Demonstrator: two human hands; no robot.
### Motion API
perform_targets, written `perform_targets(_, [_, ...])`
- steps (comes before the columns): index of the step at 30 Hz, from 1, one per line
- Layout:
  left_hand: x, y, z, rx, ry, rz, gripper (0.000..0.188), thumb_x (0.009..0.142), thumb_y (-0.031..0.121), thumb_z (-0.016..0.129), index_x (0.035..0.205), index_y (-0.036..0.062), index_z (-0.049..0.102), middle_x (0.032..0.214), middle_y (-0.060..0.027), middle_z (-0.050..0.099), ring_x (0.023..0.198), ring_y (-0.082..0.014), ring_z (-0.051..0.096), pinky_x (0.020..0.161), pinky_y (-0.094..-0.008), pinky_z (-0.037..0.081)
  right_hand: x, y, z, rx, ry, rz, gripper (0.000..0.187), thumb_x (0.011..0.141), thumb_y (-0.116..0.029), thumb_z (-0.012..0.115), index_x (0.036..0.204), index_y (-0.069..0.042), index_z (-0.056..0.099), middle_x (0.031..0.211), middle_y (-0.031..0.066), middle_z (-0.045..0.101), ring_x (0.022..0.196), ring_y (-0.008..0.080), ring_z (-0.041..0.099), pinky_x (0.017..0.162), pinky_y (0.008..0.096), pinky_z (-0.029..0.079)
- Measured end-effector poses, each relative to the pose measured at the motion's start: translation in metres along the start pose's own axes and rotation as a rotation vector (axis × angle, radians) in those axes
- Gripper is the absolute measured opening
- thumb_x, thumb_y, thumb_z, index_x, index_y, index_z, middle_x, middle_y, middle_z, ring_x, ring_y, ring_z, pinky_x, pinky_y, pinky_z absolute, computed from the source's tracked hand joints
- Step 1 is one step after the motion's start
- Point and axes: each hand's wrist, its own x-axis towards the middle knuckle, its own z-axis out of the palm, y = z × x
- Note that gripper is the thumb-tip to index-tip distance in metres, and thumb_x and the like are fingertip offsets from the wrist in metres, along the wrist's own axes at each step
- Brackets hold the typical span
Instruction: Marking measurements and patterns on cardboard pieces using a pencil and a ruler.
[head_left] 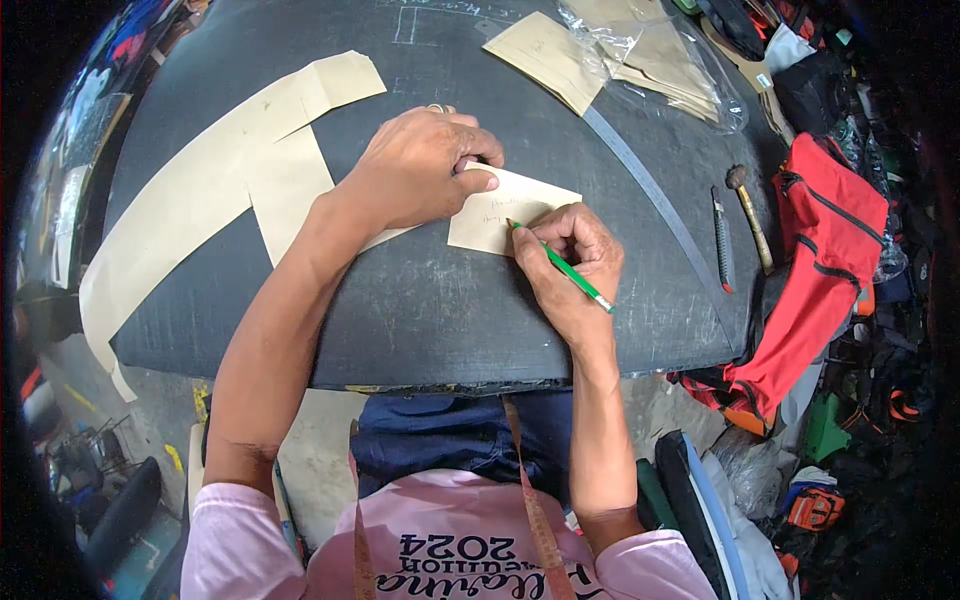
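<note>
A small tan paper piece (475, 230) lies on the dark table, with faint handwriting on it. My right hand (577, 262) grips a green pencil (568, 265), its tip touching the paper. My left hand (425, 165) rests at the paper's upper left, thumb on its edge and fingers curled; whether it pinches the paper or only presses it down is hard to tell. Left of that hand are larger cut tan paper patterns (190, 205), one long and curved, partly hidden by my left forearm.
A metal ruler (655, 190) runs from under folded tan paper (545, 60) beside a clear plastic bag (690, 85). Farther right lie a cutter knife (721, 240) and a small hammer (750, 215). A red bag (825, 215) hangs over the right edge. A tape measure (540, 500) hangs down my front.
</note>
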Motion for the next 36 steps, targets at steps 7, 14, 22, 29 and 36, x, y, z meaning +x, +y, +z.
perform_targets(7, [0.0002, 0.0006, 0.0004, 0.013, 0.012, 0.018, 0.023, 0.094, 0.026, 0.080, 0.106, 0.0070, 0.082, 0.098, -0.0094, 0.075, 0.095, -0.0319, 0.069, 0.092, -0.0432, 0.054, 0.0000, -0.0040, -0.0008, 0.006, -0.004, 0.030, 0.023, 0.085, -0.005, 0.086, 0.077, -0.006, 0.065, 0.063, -0.0032, 0.050, 0.056, 0.0055, 0.040, 0.053, 0.0280, 0.034])
perform_targets(14, [-0.0010, -0.0010, 0.0012, 0.021, 0.025, 0.029, 0.023, 0.094, 0.027, 0.080, 0.108, 0.0080, 0.082, 0.097, -0.0099, 0.074, 0.095, -0.0319, 0.068, 0.091, -0.0436, 0.054, 0.0007, -0.0061, -0.0004, 0.008, -0.009, 0.020, 0.023, 0.086, -0.005, 0.086, 0.076, -0.006, 0.065, 0.062, -0.0032, 0.050, 0.056, 0.0054, 0.041, 0.053, 0.0278, 0.034])
perform_targets(22, [0.0004, 0.0020, -0.0004, 0.027, 0.011, 0.009, 0.023, 0.094, 0.027, 0.080, 0.108, 0.0088, 0.082, 0.096, -0.0097, 0.074, 0.096, -0.0320, 0.068, 0.093, -0.0434, 0.054, 0.0004, -0.0023, -0.0010, 0.005, -0.004, 0.036, 0.023, 0.085, -0.006, 0.086, 0.076, -0.006, 0.065, 0.063, -0.0034, 0.049, 0.056, 0.0057, 0.041, 0.053, 0.0279, 0.035])
perform_targets(29, [-0.0004, 0.0007, 0.0004, 0.016, 0.016, 0.008, 0.023, 0.094, 0.026, 0.081, 0.108, 0.0087, 0.082, 0.098, -0.0092, 0.075, 0.097, -0.0319, 0.069, 0.093, -0.0431, 0.055, -0.0008, -0.0069, -0.0048, -0.017, -0.070, 0.080, 0.021, 0.090, 0.004, 0.083, 0.081, -0.004, 0.065, 0.080, -0.0033, 0.062, 0.068, 0.0029, 0.046, 0.061, 0.0234, 0.039])
perform_targets(36, [0.0005, -0.0001, -0.0019, 0.024, 0.016, 0.025, 0.022, 0.094, 0.025, 0.081, 0.108, 0.0079, 0.082, 0.097, -0.0086, 0.075, 0.096, -0.0311, 0.069, 0.092, -0.0428, 0.055, 0.0009, -0.0044, -0.0013, 0.015, -0.035, 0.065, 0.021, 0.090, 0.000, 0.084, 0.080, -0.005, 0.066, 0.073, -0.0045, 0.057, 0.064, 0.0027, 0.043, 0.058, 0.0243, 0.036])
